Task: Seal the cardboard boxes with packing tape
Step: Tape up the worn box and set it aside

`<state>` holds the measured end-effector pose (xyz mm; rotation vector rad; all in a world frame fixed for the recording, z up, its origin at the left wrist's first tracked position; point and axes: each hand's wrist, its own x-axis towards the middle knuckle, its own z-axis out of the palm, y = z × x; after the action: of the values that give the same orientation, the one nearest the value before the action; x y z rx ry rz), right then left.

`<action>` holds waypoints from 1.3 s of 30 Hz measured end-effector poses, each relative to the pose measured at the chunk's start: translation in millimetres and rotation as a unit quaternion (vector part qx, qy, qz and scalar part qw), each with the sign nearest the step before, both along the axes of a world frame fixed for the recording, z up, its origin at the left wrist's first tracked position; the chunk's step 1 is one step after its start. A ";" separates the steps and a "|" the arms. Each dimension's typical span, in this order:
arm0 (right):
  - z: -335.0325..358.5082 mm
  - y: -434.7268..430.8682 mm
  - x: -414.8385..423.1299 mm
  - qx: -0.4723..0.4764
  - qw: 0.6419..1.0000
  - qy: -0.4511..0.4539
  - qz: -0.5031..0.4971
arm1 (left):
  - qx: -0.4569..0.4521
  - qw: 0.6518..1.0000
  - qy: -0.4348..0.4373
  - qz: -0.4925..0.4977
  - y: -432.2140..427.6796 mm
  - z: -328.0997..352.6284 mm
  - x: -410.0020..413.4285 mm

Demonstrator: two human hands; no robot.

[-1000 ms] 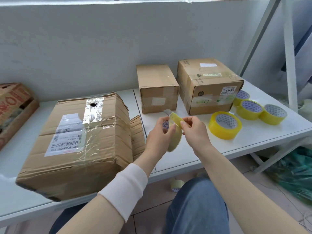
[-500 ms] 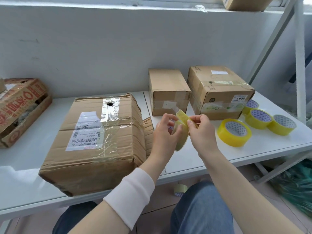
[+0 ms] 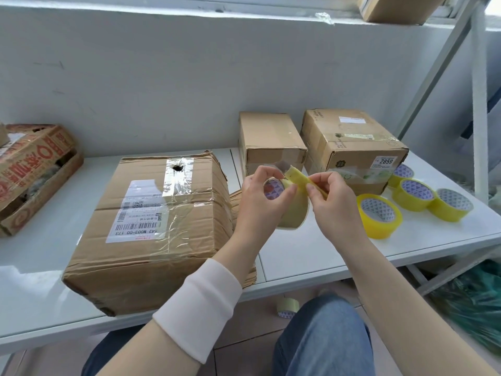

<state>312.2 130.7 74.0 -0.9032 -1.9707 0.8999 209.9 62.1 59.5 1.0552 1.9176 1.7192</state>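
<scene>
Two pinch grips: left hand (image 3: 259, 203) on round yellow tape roll (image 3: 295, 214), right hand (image 3: 334, 206) on peeled strip (image 3: 298, 178)

The big box (image 3: 151, 226) is creased brown cardboard with a white label (image 3: 137, 213) printed in black barcodes. Behind it, the small box (image 3: 268, 137) is plain brown. The square box (image 3: 349, 147) is brown with a white sticker (image 3: 385, 161) reading 2859 in black. The tape roll (image 3: 294, 215) held up is pale yellow, and its tape strip (image 3: 301, 180) is brighter yellow. Four spare rolls (image 3: 379, 230) on the white counter (image 3: 40, 267) are bright yellow, their cores white with small blue-grey triangles. The carton (image 3: 32, 169) at the left is brown with red lettering. The sleeve (image 3: 200, 308) is white and the jeans (image 3: 322, 340) are blue.
</scene>
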 end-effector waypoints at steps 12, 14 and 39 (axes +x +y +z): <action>35.6 -24.3 -28.2 0.089 0.996 0.016 -0.012 | 0.091 0.994 0.054 0.022 -18.7 34.2 -23.5; 41.7 -28.6 -38.9 0.099 0.995 0.022 -0.009 | 0.095 0.992 0.072 0.033 -24.0 40.1 -31.0; 57.3 -66.4 -142.2 -0.495 0.844 0.205 0.017 | 0.033 0.971 0.187 0.142 -81.5 45.2 -103.6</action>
<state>169.9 64.3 131.3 -1.0730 -1.0753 2.0161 106.4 -19.4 104.7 1.2540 2.3571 1.8469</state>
